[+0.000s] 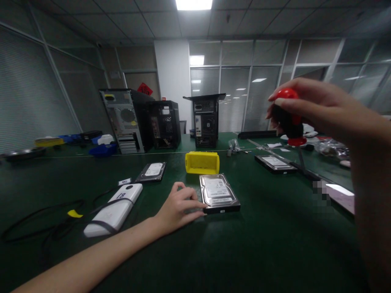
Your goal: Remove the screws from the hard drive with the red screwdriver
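Observation:
A silver hard drive [217,189] with a white label lies flat on the green table, label side up. My left hand [180,203] rests at its left side, fingers bent, with thumb and fingertips pressed to the front left corner. Up at the right, my right hand [308,97] is closed around the red and black handle of a screwdriver [290,120], raised above the table. Its dark shaft points downward, to the right of the silver drive and apart from it. Just behind that drive stands a yellow plastic bin [202,163].
A second hard drive [152,171] lies left, another [275,163] right. A white power bank-like block [117,209] with black cable is at left. Computer cases [126,122], [206,122] stand behind. A phone-like slab [340,195] lies right, near a clear plastic bag [331,147].

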